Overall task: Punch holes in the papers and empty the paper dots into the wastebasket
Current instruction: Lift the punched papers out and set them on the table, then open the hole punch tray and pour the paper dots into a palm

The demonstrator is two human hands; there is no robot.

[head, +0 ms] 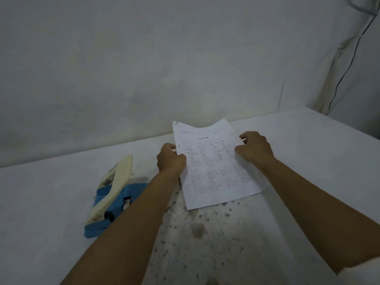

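Surface [308, 153]: white, speckled near the person.
Papers [213, 163]: gripped by left hand [170, 159] and right hand [255, 149].
Hole punch [113, 194]: lay left, untouched.

Single head view: looks forward and down, close over the counter [287, 161], facing the wall [144, 68].

Dim, stained grey wall [144, 68] behind a speckled white table [308, 153]; black cable [347, 66] right.
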